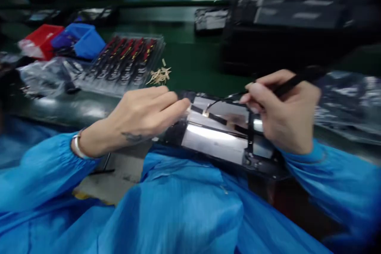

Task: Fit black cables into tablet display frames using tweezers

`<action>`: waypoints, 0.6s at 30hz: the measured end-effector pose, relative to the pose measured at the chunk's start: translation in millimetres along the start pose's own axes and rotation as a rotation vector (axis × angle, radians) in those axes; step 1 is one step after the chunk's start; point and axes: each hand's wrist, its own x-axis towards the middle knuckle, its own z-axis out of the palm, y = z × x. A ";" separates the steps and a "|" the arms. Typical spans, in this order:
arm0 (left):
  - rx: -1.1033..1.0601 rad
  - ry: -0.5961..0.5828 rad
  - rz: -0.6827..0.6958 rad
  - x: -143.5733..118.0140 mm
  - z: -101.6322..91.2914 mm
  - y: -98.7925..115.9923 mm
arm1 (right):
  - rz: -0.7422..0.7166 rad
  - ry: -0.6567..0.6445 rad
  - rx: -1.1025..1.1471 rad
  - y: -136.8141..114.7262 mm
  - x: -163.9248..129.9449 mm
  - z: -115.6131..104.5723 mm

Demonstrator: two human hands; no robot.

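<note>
An opened tablet-like device, black-framed with silver panels, lies tilted at the bench's near edge, above my lap. A black strip with a small pale connector crosses its upper panel. My left hand is at the device's left end, fingers curled and fingertips by the strip's end; the thumb and anything pinched there are hidden. Over the right side, my right hand grips a slim black pen-like tool, pointing left and down. A thin dark curved line reaches from near those fingertips to the connector; blur hides whether it is wire or tool tip.
A clear tray of red-and-black parts stands left, with pale strips beside it. Behind are red and blue bins and plastic bags. A large black case rises at back right; more plastic bags lie right.
</note>
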 end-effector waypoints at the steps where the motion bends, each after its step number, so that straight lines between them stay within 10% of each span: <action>1: 0.047 0.044 0.044 23.0 5.9 -1.0 | -0.011 0.027 0.024 0.1 0.8 1.6; 6: 0.122 0.111 0.102 95.8 31.3 8.1 | -0.001 0.042 0.106 4.2 2.9 5.2; 12: -0.015 0.125 0.045 101.2 40.1 5.5 | -0.011 0.010 0.167 2.6 1.5 0.9; 18: -0.739 0.193 -0.258 98.6 41.6 -7.4 | -0.026 -0.062 -0.072 -1.4 7.2 -2.7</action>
